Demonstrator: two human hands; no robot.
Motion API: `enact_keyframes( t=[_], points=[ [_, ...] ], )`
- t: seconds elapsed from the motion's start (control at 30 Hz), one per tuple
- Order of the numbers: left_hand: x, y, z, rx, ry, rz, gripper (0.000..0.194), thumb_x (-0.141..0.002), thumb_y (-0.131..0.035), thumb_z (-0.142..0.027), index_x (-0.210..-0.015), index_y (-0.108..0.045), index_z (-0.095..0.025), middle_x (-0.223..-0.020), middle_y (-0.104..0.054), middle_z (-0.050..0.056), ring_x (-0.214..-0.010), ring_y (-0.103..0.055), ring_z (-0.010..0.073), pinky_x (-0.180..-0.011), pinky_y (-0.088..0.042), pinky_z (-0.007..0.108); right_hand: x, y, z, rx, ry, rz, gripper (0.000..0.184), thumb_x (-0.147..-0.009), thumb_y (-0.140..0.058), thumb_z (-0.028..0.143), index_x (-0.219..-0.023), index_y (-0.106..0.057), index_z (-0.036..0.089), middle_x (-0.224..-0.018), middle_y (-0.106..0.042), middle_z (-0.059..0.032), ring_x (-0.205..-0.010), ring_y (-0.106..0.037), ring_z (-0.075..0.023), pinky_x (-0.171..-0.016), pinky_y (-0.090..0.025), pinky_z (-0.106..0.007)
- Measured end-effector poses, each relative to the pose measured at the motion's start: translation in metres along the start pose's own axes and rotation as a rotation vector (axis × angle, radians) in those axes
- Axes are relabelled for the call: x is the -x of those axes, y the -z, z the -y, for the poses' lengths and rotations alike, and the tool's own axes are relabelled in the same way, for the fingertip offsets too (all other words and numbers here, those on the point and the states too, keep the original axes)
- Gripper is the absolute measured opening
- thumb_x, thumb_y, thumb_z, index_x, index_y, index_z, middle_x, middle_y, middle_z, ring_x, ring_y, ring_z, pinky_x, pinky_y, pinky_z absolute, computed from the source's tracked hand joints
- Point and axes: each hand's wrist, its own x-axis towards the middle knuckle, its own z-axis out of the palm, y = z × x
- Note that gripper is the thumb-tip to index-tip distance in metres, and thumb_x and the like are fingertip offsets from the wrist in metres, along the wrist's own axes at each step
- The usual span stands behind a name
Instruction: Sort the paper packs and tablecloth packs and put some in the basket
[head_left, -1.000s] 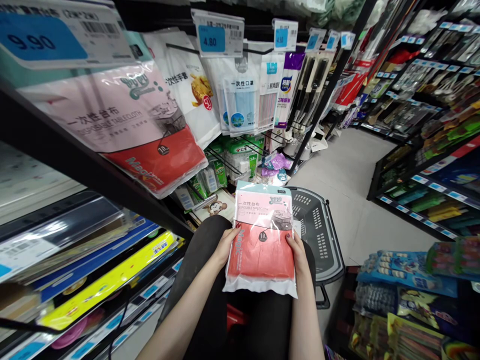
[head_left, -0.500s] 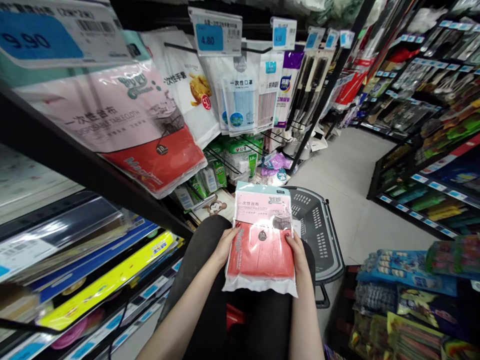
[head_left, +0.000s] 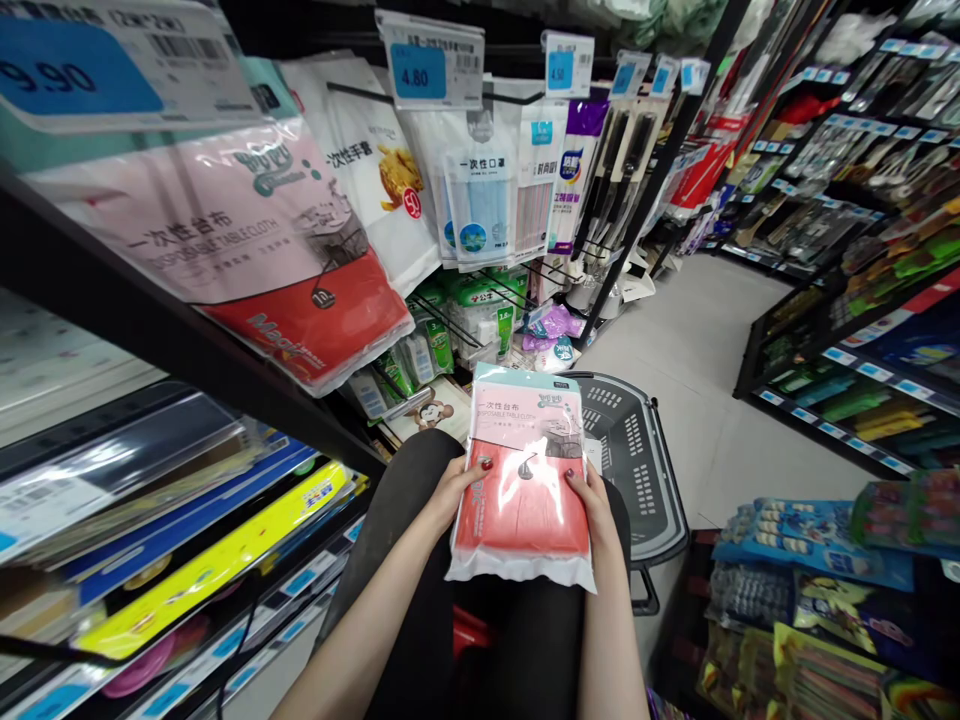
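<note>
A pack of disposable tablecloths (head_left: 523, 515), pink on top and red below in clear plastic, is held upright over my knees. My left hand (head_left: 454, 487) grips its left edge, thumb on the front and fingers hidden behind. On the opposite edge, my right hand (head_left: 598, 497) grips it in the same way, its thumb pressed on the red part. Glare covers the middle of the pack. Behind it and to the right sits a dark grey shopping basket (head_left: 660, 500) on the floor.
A matching tablecloth pack (head_left: 300, 320) hangs at the left, beside a glove pack (head_left: 382, 190) and face masks (head_left: 480, 205). A black shelf edge (head_left: 187, 320) slants across the left. Snack bags (head_left: 817, 590) fill the lower right. Grey floor (head_left: 697, 330) runs between the shelves.
Both thumbs have shifted slightly inward over the front of the pack. The pack stays nearly in the same place, with the glare on it changed.
</note>
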Motion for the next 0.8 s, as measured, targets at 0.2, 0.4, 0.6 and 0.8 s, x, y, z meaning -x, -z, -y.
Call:
enact_keyframes(
  t=[0.2, 0.4, 0.6, 0.8],
  points=[
    [0.003, -0.003, -0.003, -0.02, -0.006, -0.003, 0.025, -0.052, -0.071, -0.026, -0.071, -0.065, -0.011, -0.061, -0.064, 0.003, -0.055, -0.056, 0.0152, -0.055, -0.041, 0.025, -0.001, 0.001, -0.001, 0.029, 0.061, 0.012, 0.045, -0.068, -0.062, 0.029, -0.112, -0.053, 0.025, -0.107, -0.06, -0.0024, -0.094, -0.055, -0.022, -0.083, -0.041, -0.032],
    [0.003, -0.001, -0.003, -0.059, -0.015, 0.017, 0.022, -0.052, -0.07, -0.025, -0.067, -0.063, -0.011, -0.061, -0.062, 0.002, -0.053, -0.054, 0.0142, -0.055, -0.04, 0.024, 0.002, 0.001, 0.002, 0.011, 0.089, 0.043, 0.054, -0.068, -0.062, 0.027, -0.12, -0.046, 0.026, -0.109, -0.058, -0.0031, -0.095, -0.055, -0.0227, -0.083, -0.042, -0.034],
    [0.001, 0.005, 0.002, -0.088, -0.02, 0.038, 0.021, -0.054, -0.069, -0.026, -0.066, -0.061, -0.01, -0.059, -0.059, 0.002, -0.051, -0.052, 0.0128, -0.052, -0.037, 0.023, 0.002, 0.003, -0.001, -0.028, 0.087, 0.037, 0.058, -0.066, -0.064, 0.025, -0.12, -0.044, 0.027, -0.101, -0.061, -0.0023, -0.09, -0.058, -0.0226, -0.08, -0.044, -0.034],
    [0.001, 0.006, 0.003, -0.106, -0.034, 0.054, 0.019, -0.054, -0.068, -0.026, -0.064, -0.061, -0.011, -0.056, -0.058, 0.001, -0.051, -0.052, 0.0139, -0.054, -0.038, 0.025, 0.002, 0.002, -0.001, -0.048, 0.097, 0.043, 0.059, -0.066, -0.064, 0.025, -0.121, -0.043, 0.027, -0.101, -0.061, -0.0028, -0.089, -0.058, -0.0226, -0.079, -0.045, -0.034]
  ],
)
